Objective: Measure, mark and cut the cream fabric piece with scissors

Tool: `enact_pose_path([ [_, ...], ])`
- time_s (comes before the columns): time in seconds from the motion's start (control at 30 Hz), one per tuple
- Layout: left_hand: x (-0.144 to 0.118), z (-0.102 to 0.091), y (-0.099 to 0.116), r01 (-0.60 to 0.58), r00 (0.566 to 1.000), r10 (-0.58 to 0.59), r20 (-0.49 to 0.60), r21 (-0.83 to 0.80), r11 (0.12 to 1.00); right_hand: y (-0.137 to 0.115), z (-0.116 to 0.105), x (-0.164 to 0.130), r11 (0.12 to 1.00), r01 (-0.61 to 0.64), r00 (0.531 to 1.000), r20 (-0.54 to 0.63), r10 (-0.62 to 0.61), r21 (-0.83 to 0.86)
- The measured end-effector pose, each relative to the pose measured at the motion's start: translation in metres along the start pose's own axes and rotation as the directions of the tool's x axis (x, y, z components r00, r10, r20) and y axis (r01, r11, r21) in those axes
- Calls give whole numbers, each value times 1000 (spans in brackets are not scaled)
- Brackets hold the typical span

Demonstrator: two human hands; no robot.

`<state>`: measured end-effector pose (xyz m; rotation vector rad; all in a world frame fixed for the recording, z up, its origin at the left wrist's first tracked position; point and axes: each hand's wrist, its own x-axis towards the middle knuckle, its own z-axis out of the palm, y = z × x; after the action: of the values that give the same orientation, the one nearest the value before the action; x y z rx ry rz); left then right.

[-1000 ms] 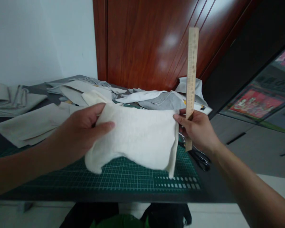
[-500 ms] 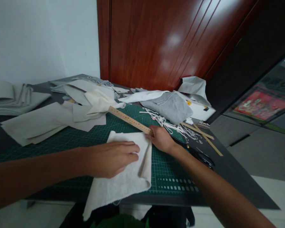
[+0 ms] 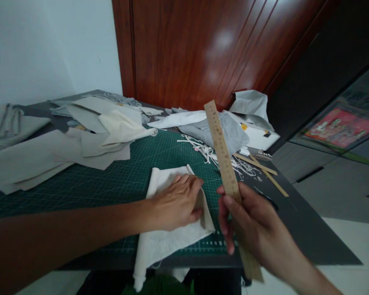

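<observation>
My left hand lies flat, fingers spread, on a folded white cloth that rests on the green cutting mat and hangs over the table's near edge. My right hand grips a long wooden ruler near its lower end and holds it raised above the mat, tilted up and to the left, just right of the cloth.
Grey and cream fabric pieces cover the mat's left and far side. A grey cloth, white trimmings, thin wooden strips and partly hidden black scissors lie at the right. A wooden door stands behind the table.
The white cloth went from held up in both hands to lying on the mat under my left hand. The ruler was laid along the cloth's far edge, then lifted up again by my right hand.
</observation>
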<state>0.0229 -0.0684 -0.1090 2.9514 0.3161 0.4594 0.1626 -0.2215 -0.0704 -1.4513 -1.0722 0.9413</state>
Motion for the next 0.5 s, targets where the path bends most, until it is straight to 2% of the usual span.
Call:
enact_pose_path([
  [0.07, 4, 4, -6, -18, 1000, 19, 6, -62, 998, 20, 31, -18, 953, -48, 997, 78, 26, 300],
  [0.13, 7, 5, -15, -67, 997, 70, 27, -92, 994, 38, 55, -20, 899, -67, 994, 110, 21, 432],
  [0.17, 9, 5, -19, -83, 995, 87, 51, -86, 993, 43, 62, -17, 899, -73, 992, 123, 22, 433],
  [0.23, 12, 3, -27, -82, 987, 88, 137, -47, 996, 48, 66, -8, 949, -28, 997, 74, 5, 314],
  [0.33, 16, 1, -33, -49, 971, 42, 237, 24, 999, 42, 58, 0, 996, 69, 998, 1, -69, -61],
  [0.43, 16, -1, -32, -30, 972, 21, 235, 33, 999, 37, 53, -1, 941, 129, 990, -20, -142, -312],
  [0.5, 14, 0, -31, -19, 974, 11, 228, 31, 999, 42, 52, -2, 872, 170, 978, -29, -205, -459],
])
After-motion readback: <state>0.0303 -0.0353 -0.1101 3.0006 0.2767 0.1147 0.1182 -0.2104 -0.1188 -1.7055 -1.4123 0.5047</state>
